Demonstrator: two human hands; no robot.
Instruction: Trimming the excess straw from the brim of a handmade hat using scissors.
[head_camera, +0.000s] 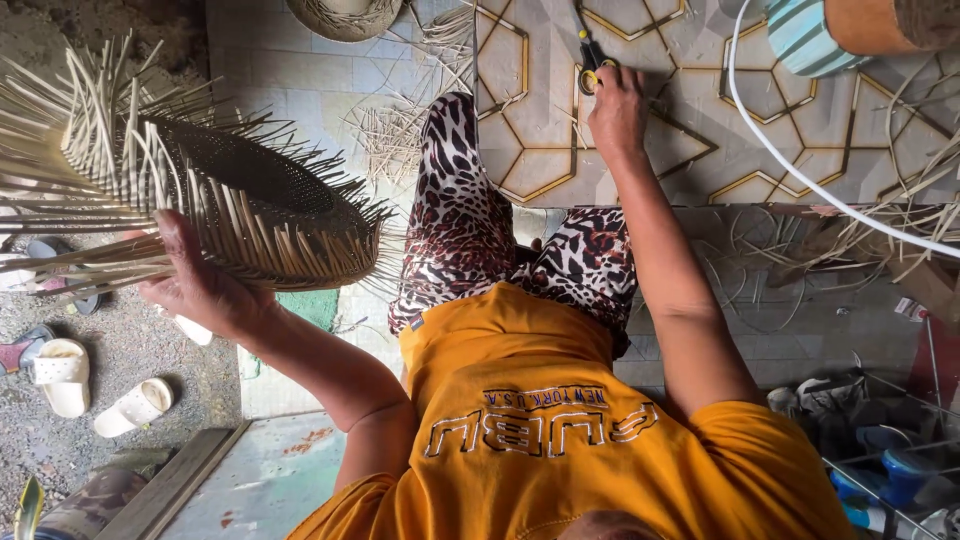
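**Half-woven basket held aside, scissors being picked up**

Orange fills the bottom of your view: your own shirt (560, 440), with patterned trousers (470, 220) stretching away from it toward the tiled floor (540, 110).

Take the half-woven basket (240, 190) as your landmark. Your left hand (195, 285) sits at its lower edge, fingers clenched around the rim and a bundle of loose spokes, holding it up off the ground, tilted, with unwoven strips bristling out all round. Well to the right of the basket, beyond your knee, your right hand (615, 110) is closed down over the yellow-handled scissors (592, 62) lying on the floor; the fingers cover most of the handles, so only part of the handles and the dark blades show.

The step in hand looks like fetching the cutting tool while the basket waits. The next move would call for a firm hold on the handles, then bringing the blades across to the basket's loose ends without snagging the white cable (790, 160) that runs just right of that hand.

Sandals (65, 375) lie below the basket on the gravel.
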